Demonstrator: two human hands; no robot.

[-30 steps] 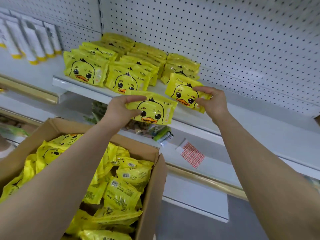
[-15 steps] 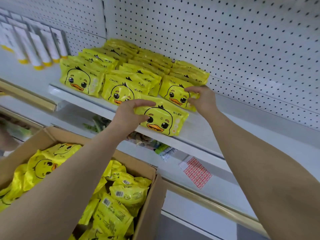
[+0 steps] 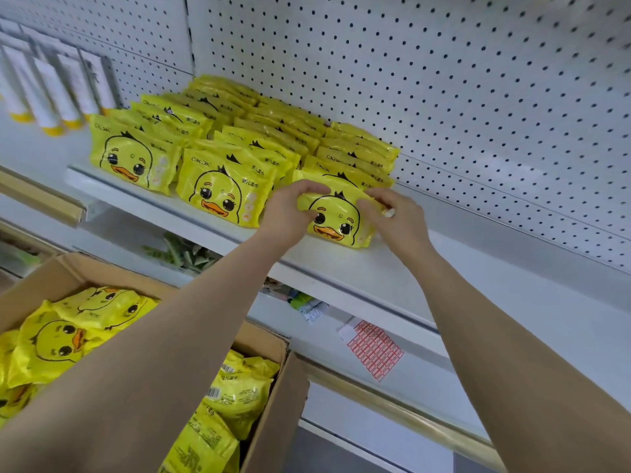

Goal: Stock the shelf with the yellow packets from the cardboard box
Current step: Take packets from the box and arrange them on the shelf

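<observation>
Both my hands grip one yellow packet (image 3: 336,218) standing at the front edge of the shelf (image 3: 345,268), heading the right-hand row of packets. My left hand (image 3: 290,213) curls over its upper left corner; my right hand (image 3: 397,216) pinches its upper right end. Stocked packets (image 3: 222,186) fill the rows to the left. The cardboard box (image 3: 269,421), below the shelf's front edge, holds more packets (image 3: 61,339).

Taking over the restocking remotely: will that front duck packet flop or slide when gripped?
The duck packet probably gives a little: it bulges like a soft pack between the left hand and right hand. Its glossy film looks slippery. Standing on edge, it may tip.
</observation>
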